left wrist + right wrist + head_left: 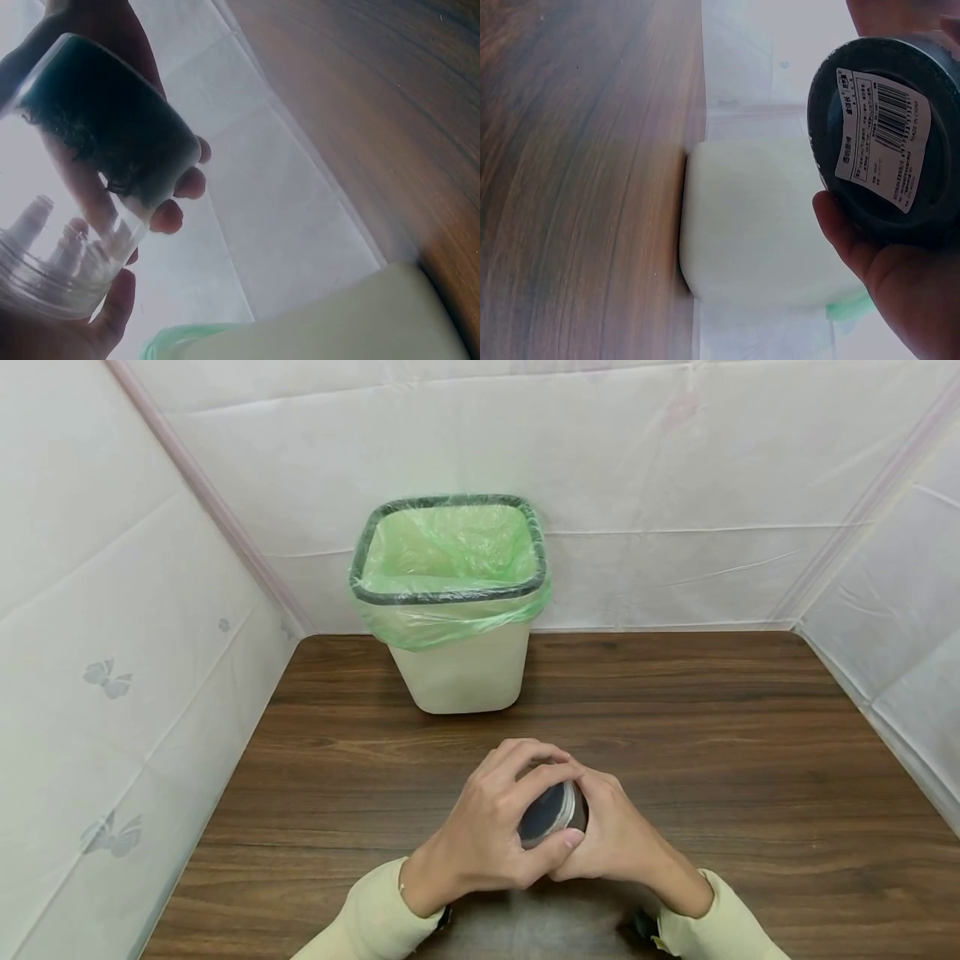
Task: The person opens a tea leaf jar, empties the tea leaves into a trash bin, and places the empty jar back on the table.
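Note:
A small clear jar (pixel 542 818) with dark contents is held between both hands, tilted above the wooden table. My left hand (pixel 495 814) grips its ridged end, with the fingers over the far side and the thumb on the near side. The right hand (pixel 618 835) holds the other end, partly hidden behind the jar. In the left wrist view the dark mass fills the jar's half away from the clear ridged end. The right wrist view shows the dark base (pixel 900 225) bearing a white barcode label (pixel 885 139).
A pale bin (pixel 465 677) with a dark rim stands toward the back of the table (pixel 675 718), left of centre. A green bag (pixel 420 631) lines it and folds over its rim. White sheeting (pixel 637 460) walls the table at the back and sides.

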Available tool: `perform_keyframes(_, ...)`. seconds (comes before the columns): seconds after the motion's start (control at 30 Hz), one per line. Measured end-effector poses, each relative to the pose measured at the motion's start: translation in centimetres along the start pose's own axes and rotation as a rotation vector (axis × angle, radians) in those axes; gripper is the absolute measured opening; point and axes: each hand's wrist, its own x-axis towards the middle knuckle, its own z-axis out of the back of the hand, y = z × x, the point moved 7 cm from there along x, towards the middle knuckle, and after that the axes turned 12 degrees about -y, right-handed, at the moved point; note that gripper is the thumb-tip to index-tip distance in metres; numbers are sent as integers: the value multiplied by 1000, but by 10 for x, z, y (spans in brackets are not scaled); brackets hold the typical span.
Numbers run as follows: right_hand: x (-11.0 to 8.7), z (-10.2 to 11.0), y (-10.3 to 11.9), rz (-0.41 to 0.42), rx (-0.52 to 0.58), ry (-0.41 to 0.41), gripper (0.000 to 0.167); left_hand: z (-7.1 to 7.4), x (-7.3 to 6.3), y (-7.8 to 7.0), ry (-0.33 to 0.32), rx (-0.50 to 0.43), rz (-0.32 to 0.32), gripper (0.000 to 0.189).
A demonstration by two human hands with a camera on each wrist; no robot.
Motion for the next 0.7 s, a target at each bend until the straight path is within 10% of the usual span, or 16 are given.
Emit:
perform_keyframes(0.4,-3,2,2,20,23,13,73,1,1,-1,61,-35,10,56)
perform_keyframes(0.7,-3,1,6,51,129,75,66,4,10,-14,104,-77,-125,54)
